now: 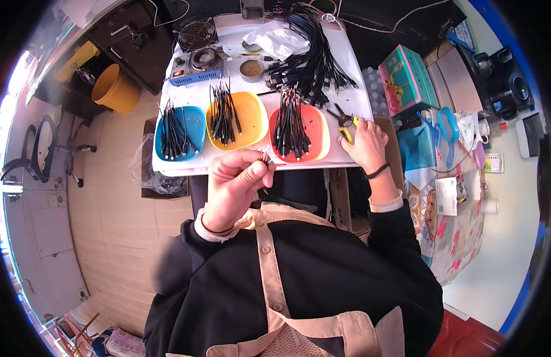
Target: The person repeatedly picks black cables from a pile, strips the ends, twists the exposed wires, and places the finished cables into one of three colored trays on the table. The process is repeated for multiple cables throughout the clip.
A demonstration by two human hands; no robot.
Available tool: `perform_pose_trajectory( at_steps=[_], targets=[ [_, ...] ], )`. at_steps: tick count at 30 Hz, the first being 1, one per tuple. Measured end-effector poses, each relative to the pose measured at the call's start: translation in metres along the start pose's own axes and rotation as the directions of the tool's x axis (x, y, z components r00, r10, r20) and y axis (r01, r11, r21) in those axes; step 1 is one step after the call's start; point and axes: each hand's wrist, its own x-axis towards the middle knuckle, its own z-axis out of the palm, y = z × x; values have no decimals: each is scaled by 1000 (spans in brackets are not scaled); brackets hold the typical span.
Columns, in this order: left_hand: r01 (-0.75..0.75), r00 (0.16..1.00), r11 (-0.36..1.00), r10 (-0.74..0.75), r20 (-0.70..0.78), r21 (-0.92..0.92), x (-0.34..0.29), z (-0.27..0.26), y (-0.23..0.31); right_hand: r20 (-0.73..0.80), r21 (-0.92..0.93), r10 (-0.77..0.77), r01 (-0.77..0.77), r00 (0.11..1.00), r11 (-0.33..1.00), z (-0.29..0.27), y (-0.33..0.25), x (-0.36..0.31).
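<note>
In front of my chest, my left hand (239,177) is closed in a pinch around the end of a thin cable (266,158). A few fine wire ends stick up from between the thumb and finger; the rest of the cable is hidden. At the table's right edge, my right hand (369,144) curls around the yellow handles of a pair of pliers (345,132), whose dark jaws point away to the left. Just beyond the left hand stand a red bowl (322,143), a yellow bowl (260,113) and a blue bowl (198,122), each with a bundle of short black cables.
A large heap of black cables (314,56) covers the table's far right, near a white plastic bag (278,40). A blue soldering device (195,74) and a round tin (251,71) stand at far left. A green carton (409,80) is on the right, a yellow bucket (116,89) left.
</note>
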Motion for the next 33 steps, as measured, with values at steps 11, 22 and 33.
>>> perform_pose_trajectory(
  at_steps=[11, 22, 33],
  targets=[
    [168, 985, 986, -168, 38, -2, 13, 1, 6, -139, 968, -598, -18, 789, -250, -94, -91, 5],
    [-9, 997, 938, 36, -72, 348, 7, -3, 7, -175, 983, -417, 136, 892, -120, -96, -109, 1],
    [19, 994, 942, 18, -107, 336, -3, -1, 10, -399, 869, -363, 473, 842, 145, -118, -118, -9]
  ],
)
